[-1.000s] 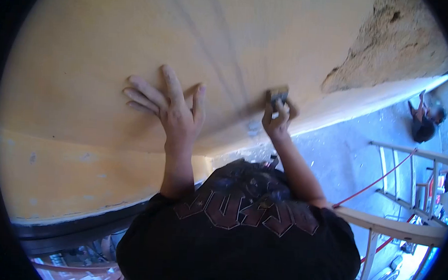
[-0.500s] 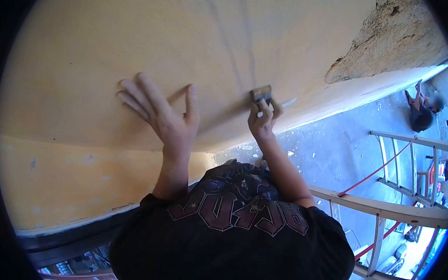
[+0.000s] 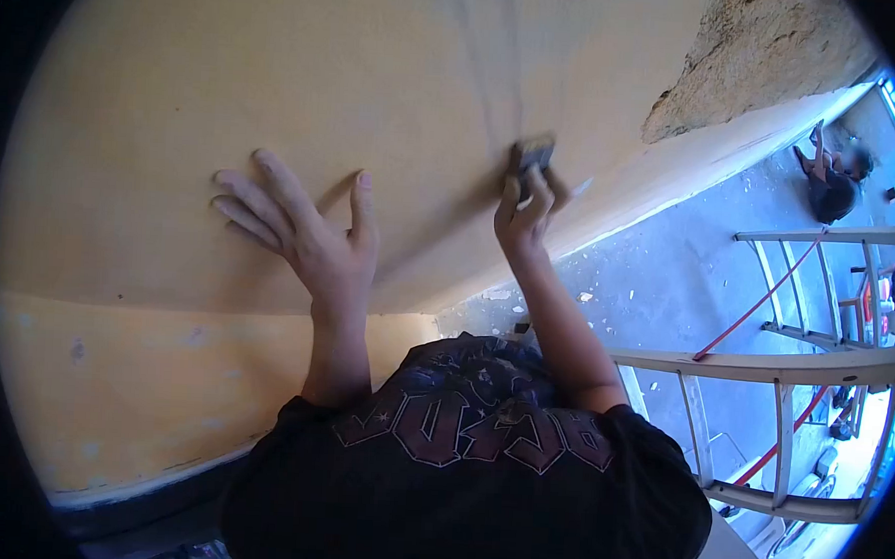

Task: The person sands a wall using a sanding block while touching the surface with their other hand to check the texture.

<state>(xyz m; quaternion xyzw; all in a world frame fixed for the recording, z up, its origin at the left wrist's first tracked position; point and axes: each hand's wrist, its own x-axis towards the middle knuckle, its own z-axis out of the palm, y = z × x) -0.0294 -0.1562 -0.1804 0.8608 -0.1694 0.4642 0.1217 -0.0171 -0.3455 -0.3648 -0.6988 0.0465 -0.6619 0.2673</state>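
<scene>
My left hand (image 3: 324, 239) is spread against the yellowish wall (image 3: 306, 84), fingers and thumb apart, holding nothing. To its right, my right hand (image 3: 530, 208) has its fingers bent around a small sanding block (image 3: 534, 153), dark at the side with a tan face. The block is up at the wall surface. A narrow pale strip (image 3: 583, 186) shows beside the fingers of that hand. Long shadows of the arm and hand run over the wall near the block.
Bare rough plaster (image 3: 756, 68) is exposed at upper right. A metal ladder (image 3: 763, 367) with a red strap (image 3: 766, 293) stands to the right. Pale chips lie on the grey floor (image 3: 658, 264). Another person (image 3: 833, 181) is low down at the far right.
My right hand and the block have shifted a little farther up the wall. My left hand stays spread on the wall. The whole view has tilted slightly.
</scene>
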